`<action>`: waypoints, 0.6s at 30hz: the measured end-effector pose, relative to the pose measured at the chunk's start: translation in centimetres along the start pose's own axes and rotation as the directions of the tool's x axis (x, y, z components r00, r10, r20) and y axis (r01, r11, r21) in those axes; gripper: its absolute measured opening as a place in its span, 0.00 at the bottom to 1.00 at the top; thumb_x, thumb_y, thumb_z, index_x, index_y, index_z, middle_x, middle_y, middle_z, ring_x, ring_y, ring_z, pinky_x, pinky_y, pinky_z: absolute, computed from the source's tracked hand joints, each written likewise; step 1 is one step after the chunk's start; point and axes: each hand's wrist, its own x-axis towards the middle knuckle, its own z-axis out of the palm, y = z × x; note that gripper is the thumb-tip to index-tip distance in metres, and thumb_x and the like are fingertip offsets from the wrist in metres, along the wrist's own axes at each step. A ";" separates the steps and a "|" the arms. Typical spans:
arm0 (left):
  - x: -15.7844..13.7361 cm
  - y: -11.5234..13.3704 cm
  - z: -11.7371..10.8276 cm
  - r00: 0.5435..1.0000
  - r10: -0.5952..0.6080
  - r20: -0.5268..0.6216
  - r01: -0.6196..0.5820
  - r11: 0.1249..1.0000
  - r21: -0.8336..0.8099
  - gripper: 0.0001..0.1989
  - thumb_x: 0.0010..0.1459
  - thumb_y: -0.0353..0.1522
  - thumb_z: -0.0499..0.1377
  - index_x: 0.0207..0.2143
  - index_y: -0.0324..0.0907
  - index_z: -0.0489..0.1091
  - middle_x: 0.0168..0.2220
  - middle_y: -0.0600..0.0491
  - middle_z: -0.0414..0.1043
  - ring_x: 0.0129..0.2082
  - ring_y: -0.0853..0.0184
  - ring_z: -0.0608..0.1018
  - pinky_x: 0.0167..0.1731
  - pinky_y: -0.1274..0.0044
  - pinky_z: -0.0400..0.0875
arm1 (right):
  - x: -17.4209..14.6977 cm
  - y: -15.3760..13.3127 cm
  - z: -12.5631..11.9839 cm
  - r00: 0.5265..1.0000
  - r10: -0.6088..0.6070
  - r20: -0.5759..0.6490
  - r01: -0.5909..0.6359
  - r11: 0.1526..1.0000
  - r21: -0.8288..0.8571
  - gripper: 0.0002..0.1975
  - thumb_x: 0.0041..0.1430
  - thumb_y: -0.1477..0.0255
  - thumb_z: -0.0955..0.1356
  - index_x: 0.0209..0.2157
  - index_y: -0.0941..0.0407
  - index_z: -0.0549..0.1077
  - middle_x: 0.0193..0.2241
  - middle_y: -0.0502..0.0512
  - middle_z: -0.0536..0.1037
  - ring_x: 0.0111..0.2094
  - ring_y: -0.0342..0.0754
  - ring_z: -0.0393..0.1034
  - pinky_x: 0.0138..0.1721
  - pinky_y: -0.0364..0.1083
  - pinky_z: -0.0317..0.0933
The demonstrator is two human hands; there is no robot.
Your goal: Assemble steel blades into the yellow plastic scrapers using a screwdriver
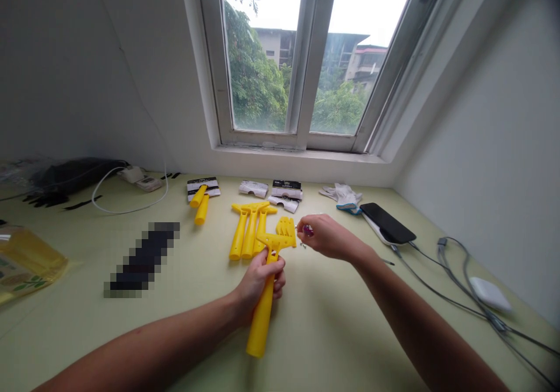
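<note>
My left hand (261, 278) is wrapped round the handle of a yellow plastic scraper (261, 322), its T-shaped head pointing away from me. Just right of that head, my right hand (326, 235) is closed, with a small purple object (308, 230) showing between its fingers; its kind is too small to tell. A few tiny metal pieces, like screws (303, 245), lie on the table below the right fingers. Behind the held scraper, several yellow scraper handles (249, 228) lie side by side. Small yellow head pieces (286, 227) sit in a row between them and my right hand.
Two yellow handles (202, 210) rest by a black-and-white package (213, 186). More packages (286, 189) lie below the window. At right are gloves (343, 193), a phone (388, 221), cables (455, 287) and a white case (490, 294). A yellow liquid bottle (32, 258) is at left.
</note>
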 end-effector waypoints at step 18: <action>0.3 -0.7 -0.1 0.995 0.050 -0.083 -0.048 0.999 0.023 0.11 0.54 0.33 0.58 0.33 0.43 0.55 0.22 0.61 0.58 0.18 0.75 0.60 0.15 0.83 0.57 | -10.8 12.9 -2.8 0.730 0.668 0.142 -0.656 0.744 -0.128 0.11 0.50 0.70 0.66 0.37 0.54 0.74 0.37 0.55 0.77 0.35 0.48 0.70 0.32 0.42 0.58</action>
